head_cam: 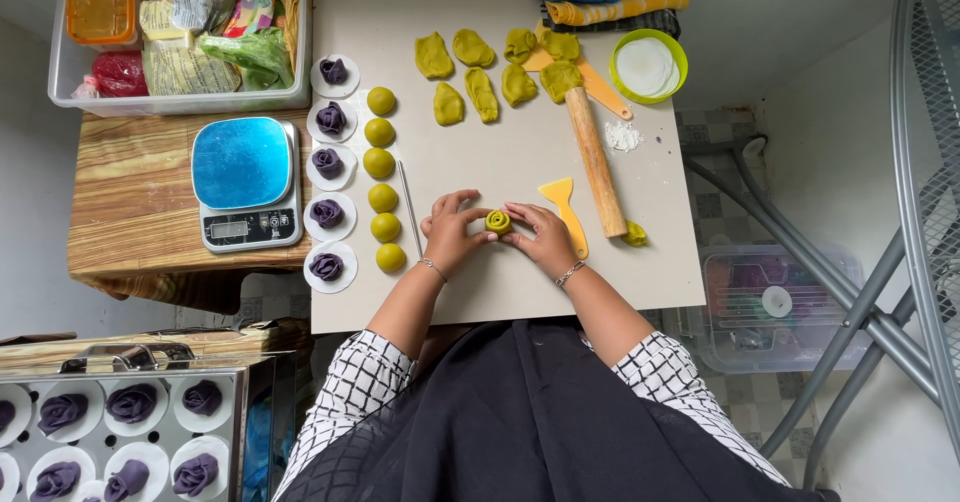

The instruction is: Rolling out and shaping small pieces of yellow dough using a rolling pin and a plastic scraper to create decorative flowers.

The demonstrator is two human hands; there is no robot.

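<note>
Far left of her left hand, the steamer tray of purple dough roses runs off the frame. Both hands pinch a green dough rose between their fingertips on the pale board. Right of her right hand, a rolling pin hides part of a flattened piece; tiled floor beyond.

Olive-green dough roll sits between the left hand and the right hand, over a pale beige worktop. Six yellow-green dough balls line up beside purple rose buns on white paper rounds. The scale shows a bright blue top on a silver body. A yellow scraper, a light-wood rolling pin, and a lime-green bowl filled with white. Sleeves are white with a black grid check, and the apron is plain black.
</note>
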